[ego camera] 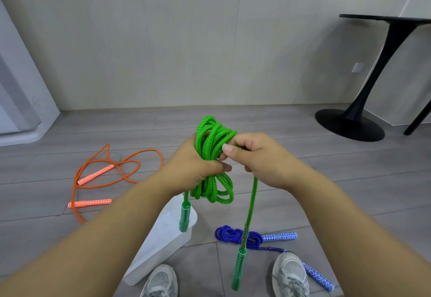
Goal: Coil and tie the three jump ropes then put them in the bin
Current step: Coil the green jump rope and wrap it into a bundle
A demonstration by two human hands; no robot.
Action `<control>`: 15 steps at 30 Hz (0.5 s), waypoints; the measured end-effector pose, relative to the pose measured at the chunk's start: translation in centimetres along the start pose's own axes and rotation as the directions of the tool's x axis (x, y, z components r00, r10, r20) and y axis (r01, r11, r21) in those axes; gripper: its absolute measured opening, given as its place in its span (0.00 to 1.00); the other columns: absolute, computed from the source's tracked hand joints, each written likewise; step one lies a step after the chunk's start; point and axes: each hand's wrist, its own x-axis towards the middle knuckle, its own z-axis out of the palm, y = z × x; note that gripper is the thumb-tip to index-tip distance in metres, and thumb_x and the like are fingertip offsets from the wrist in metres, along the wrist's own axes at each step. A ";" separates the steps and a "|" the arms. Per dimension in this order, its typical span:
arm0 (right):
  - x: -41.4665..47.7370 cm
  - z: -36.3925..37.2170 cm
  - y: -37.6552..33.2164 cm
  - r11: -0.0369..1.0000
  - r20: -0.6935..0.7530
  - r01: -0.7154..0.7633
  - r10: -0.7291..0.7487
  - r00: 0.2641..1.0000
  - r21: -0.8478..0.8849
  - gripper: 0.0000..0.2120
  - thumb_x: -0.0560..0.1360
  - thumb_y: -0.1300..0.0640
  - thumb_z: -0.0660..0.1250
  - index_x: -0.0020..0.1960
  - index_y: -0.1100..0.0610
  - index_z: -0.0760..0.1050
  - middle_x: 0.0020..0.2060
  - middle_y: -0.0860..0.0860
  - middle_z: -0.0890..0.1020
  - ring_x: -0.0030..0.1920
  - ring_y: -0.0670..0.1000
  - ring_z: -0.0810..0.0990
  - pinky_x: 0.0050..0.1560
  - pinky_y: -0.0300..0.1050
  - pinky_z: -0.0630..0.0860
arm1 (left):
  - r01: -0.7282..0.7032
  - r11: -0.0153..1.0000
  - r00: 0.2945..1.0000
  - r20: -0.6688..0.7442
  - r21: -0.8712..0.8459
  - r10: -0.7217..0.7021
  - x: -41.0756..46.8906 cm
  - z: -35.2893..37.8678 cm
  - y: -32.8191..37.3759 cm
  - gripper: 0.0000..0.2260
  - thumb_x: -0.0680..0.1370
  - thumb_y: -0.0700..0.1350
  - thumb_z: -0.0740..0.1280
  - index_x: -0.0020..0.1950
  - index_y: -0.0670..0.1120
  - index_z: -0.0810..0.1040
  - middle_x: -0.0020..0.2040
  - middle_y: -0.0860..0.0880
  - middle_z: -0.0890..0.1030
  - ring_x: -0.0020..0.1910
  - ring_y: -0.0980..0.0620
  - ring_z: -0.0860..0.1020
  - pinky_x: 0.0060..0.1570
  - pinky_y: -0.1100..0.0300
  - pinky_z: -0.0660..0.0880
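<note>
Braid looks soft, floppy: our left hand (186, 167) clamps green jump rope (211, 141) mid-coil, right hand (256, 159) pinches its free tail.

Noted white bin (163, 240) partly hidden behind left forearm (112, 231); lower green handle (238, 268) blurred; black table (373, 18) cut by right edge.

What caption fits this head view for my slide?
The left hand grips the coiled green rope, right hand pinches a strand; orange rope lies loose.
</note>
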 end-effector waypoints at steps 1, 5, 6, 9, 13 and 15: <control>0.0 0.0 -0.1 1.000 0.004 0.002 -0.002 1.000 0.003 0.07 0.78 0.59 0.62 0.47 0.59 0.78 0.24 0.36 0.76 0.28 0.34 0.73 0.32 0.25 0.66 | 0.011 1.000 1.000 -0.004 -0.007 -0.011 0.1 0.0 -0.1 0.12 0.67 0.30 0.73 0.48 0.37 0.76 0.39 0.44 0.79 0.39 0.52 0.79 0.41 0.57 0.78; -0.3 -0.7 0.4 1.000 -0.119 0.003 -0.003 0.993 -0.001 0.07 0.74 0.62 0.68 0.51 0.56 0.79 0.42 0.52 0.82 0.43 0.49 0.80 0.47 0.40 0.77 | 0.075 0.996 0.996 -0.034 -0.056 -0.077 -0.1 -0.1 -0.3 0.10 0.71 0.31 0.70 0.51 0.36 0.75 0.37 0.43 0.79 0.32 0.56 0.79 0.33 0.65 0.75; -0.5 -0.9 0.6 0.998 -0.163 -0.003 -0.008 0.987 -0.069 0.08 0.74 0.62 0.68 0.52 0.55 0.78 0.44 0.52 0.82 0.45 0.51 0.80 0.50 0.41 0.76 | 0.093 0.994 0.995 -0.038 -0.061 -0.095 -0.2 -0.3 -0.3 0.07 0.72 0.33 0.70 0.48 0.38 0.74 0.34 0.45 0.78 0.28 0.58 0.78 0.30 0.68 0.73; -1.3 -1.1 1.1 0.962 -0.215 -0.040 -0.019 0.976 -0.269 0.07 0.74 0.57 0.68 0.51 0.52 0.79 0.41 0.46 0.81 0.42 0.42 0.78 0.45 0.33 0.74 | 0.120 0.993 0.989 -0.082 0.002 -0.119 -0.2 -1.0 -0.4 0.08 0.74 0.38 0.70 0.40 0.44 0.72 0.29 0.48 0.74 0.22 0.60 0.72 0.25 0.69 0.68; -2.0 -2.1 1.8 0.926 -0.274 -0.071 -0.036 0.961 -0.370 0.03 0.73 0.52 0.69 0.46 0.49 0.81 0.32 0.42 0.78 0.34 0.39 0.75 0.33 0.29 0.68 | 0.143 0.989 0.980 -0.145 0.040 -0.136 -0.1 -1.8 -0.7 0.08 0.74 0.39 0.70 0.40 0.45 0.71 0.27 0.48 0.72 0.21 0.59 0.70 0.24 0.68 0.67; -2.1 -2.8 2.4 0.898 -0.308 -0.095 -0.047 0.950 -0.430 0.04 0.74 0.51 0.68 0.46 0.49 0.81 0.34 0.46 0.80 0.37 0.44 0.76 0.37 0.36 0.70 | 0.166 0.986 0.964 -0.212 0.007 -0.161 -0.2 -2.4 -1.0 0.08 0.74 0.40 0.70 0.42 0.45 0.71 0.28 0.48 0.71 0.21 0.58 0.70 0.25 0.65 0.67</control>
